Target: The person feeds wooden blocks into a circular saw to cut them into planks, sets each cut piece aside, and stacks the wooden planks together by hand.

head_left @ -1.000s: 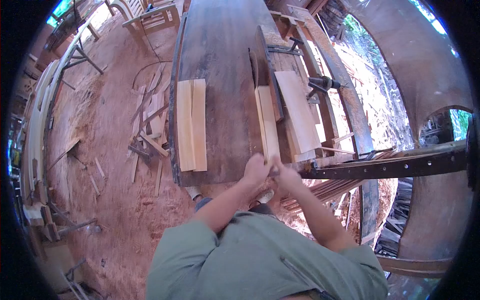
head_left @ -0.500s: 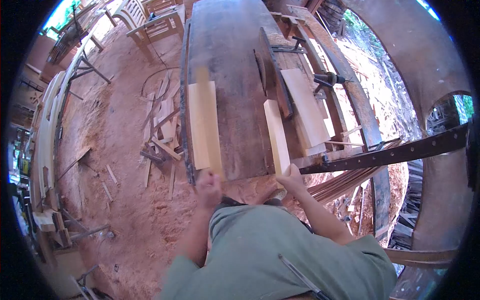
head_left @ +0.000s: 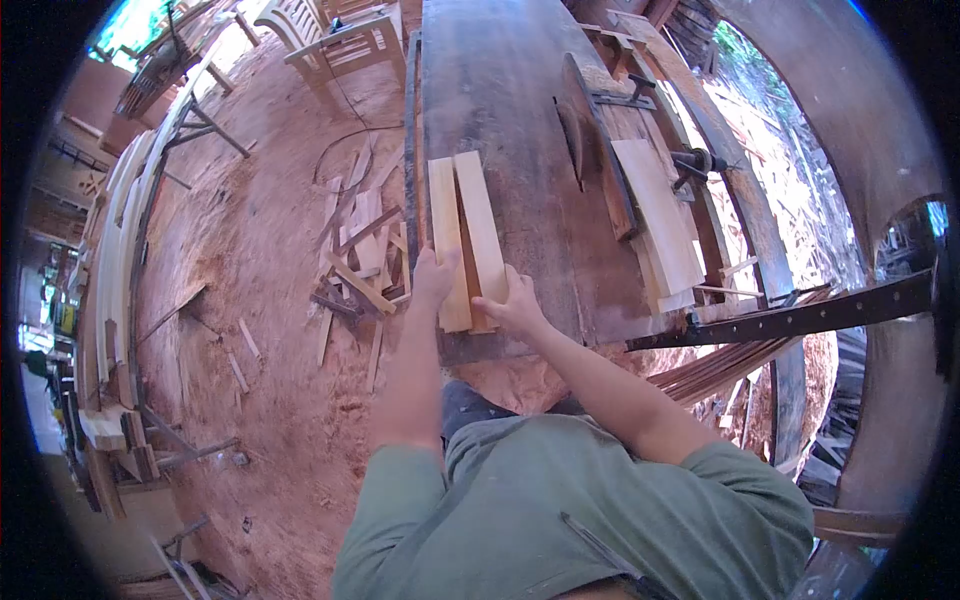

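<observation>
Two pale wooden strips lie side by side at the left edge of the dark table [head_left: 540, 270], with a narrow gap between them. My left hand [head_left: 435, 277] grips the outer edge of the left strip [head_left: 448, 215]. Around the near end of the right strip [head_left: 480, 215] is my right hand [head_left: 512, 303], its thumb on the left side. More wood shows beneath, between the strips, partly hidden. Right of them, a saw blade [head_left: 570, 140] stands up from the table beside a long upright fence [head_left: 600, 150].
A wide pale board [head_left: 655, 215] lies right of the fence. Beyond it are a drill-like tool [head_left: 697, 162] and a dark perforated metal bar [head_left: 800, 322]. Offcuts [head_left: 365, 235] litter the floor left of the table, and a wooden chair [head_left: 340, 50] stands at the back.
My right hand has carried a strip left from near the blade to the table's left edge. My left hand has moved from the blade area to the left strip. The view has shifted.
</observation>
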Demonstrator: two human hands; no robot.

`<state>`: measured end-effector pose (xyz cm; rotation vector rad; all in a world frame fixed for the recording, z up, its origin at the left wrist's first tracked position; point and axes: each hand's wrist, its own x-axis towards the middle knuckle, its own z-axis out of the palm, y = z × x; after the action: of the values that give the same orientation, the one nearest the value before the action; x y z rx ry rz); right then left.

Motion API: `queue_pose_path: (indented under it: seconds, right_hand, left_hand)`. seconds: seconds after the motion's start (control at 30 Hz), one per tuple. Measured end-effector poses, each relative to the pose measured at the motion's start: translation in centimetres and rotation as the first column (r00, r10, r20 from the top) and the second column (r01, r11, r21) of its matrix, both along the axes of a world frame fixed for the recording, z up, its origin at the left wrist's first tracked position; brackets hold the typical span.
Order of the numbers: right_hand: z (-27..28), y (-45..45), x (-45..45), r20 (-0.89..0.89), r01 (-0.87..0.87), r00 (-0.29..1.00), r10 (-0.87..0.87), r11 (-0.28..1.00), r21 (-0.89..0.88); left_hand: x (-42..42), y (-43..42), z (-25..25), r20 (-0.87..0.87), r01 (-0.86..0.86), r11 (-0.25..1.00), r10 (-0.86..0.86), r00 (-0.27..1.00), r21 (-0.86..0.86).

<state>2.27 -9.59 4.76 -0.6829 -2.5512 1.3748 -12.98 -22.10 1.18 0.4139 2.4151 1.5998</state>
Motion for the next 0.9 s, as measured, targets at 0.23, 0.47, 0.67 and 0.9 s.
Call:
queue_pose_path:
  seconds: [0.23,0.47,0.67,0.9]
  right_hand:
    - [0.1,-0.7,-3.3,0.01,-0.002,1.0,0.014,0.661,-0.75]
    - [1.7,5.3,0.1,-0.026,0.041,0.999,-0.04,0.999,0.023]
    - [4.9,23.5,9.2,0.167,0.296,0.804,-0.571,0.628,0.72]
    - [9.4,27.4,11.8,0.6,0.165,0.733,-0.321,0.939,0.3]
  left_hand:
    - [-0.4,0.6,-0.3,-0.033,0.033,0.988,-0.028,0.999,0.15]
    - [1.2,1.5,5.9,0.041,0.134,0.775,-0.138,0.99,-0.618]
    - [5.1,5.1,11.2,0.12,0.079,0.594,0.03,0.992,-0.8]
    - [4.6,4.3,8.5,0.047,0.037,0.627,-0.001,0.999,-0.778]
